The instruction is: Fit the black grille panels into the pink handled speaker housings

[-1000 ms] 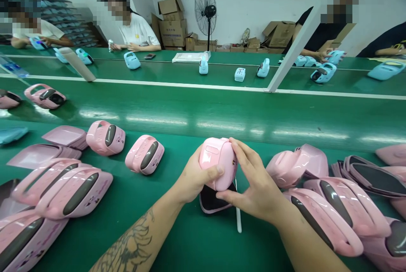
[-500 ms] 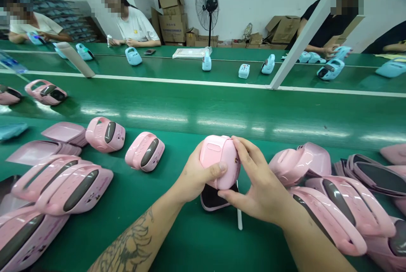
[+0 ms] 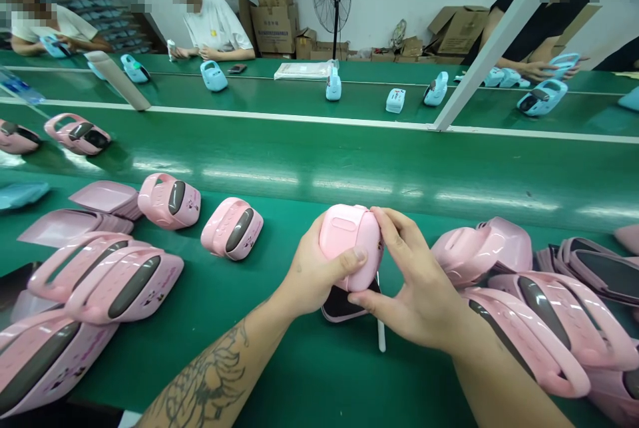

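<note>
A small pink rounded plastic case [image 3: 344,231] is held up between my two hands, just above the green table. My left hand [image 3: 319,265] wraps round its left side, thumb across the front. On its right side my right hand [image 3: 409,275] grips with the fingertips at the top edge and the thumb at the lower edge. Below the case, partly hidden, lies a dark panel with a pink rim [image 3: 342,308]. A thin white stick [image 3: 382,338] lies beside that panel, mostly covered by the case and my right hand.
Pink handled housings are piled at left [image 3: 124,288] and right [image 3: 534,335]. Two smaller pink housings stand nearer, one here [image 3: 232,228]. Pink-rimmed dark panels [image 3: 599,268] are stacked at right. Beyond a white rail [image 3: 289,115], co-workers sit along a belt with blue housings [image 3: 213,75].
The head view has shifted slightly, so the scene sits a little higher and further right. Both hands keep the pink case in nearly the same hold.
</note>
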The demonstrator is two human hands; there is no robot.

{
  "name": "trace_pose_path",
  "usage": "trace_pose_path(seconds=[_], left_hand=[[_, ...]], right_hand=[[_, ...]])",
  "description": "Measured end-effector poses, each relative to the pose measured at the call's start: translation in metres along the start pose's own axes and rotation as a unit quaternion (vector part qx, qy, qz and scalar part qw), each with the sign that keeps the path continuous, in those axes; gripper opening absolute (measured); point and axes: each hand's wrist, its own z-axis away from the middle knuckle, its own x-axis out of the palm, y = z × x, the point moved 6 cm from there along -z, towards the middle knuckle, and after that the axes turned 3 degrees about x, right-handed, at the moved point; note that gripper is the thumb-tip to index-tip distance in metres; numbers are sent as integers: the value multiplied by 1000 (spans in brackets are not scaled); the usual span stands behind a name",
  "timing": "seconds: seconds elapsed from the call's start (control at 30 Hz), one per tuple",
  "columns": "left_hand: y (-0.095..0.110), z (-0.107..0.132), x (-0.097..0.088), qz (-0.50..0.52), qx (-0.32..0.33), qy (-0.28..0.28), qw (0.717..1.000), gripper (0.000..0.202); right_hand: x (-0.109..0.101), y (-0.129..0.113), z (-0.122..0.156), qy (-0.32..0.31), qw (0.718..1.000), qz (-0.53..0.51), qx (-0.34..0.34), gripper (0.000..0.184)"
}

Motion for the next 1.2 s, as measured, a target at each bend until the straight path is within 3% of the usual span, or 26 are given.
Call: trace_pose_path(seconds=[0.3, 0.53, 0.8, 1.0, 1.2], left_hand=[[2, 3, 1, -24, 30, 8, 999, 70], [6, 5, -2, -86, 39, 47, 994, 70], [4, 5, -2, -54, 21, 6, 998, 70], [3, 4, -5, -29, 14, 28, 999, 80], [7, 10, -6, -68, 42, 45, 996, 75]], right_hand=[[-1, -4, 0, 9, 1000, -8, -9, 111], [-1, -6, 0, 12, 1000, 19, -15, 109], [-3, -14, -1, 21, 992, 82, -89, 124], [0, -21, 0, 41, 984, 116, -131, 106], [-3, -27, 2, 48, 980, 136, -140, 111]])
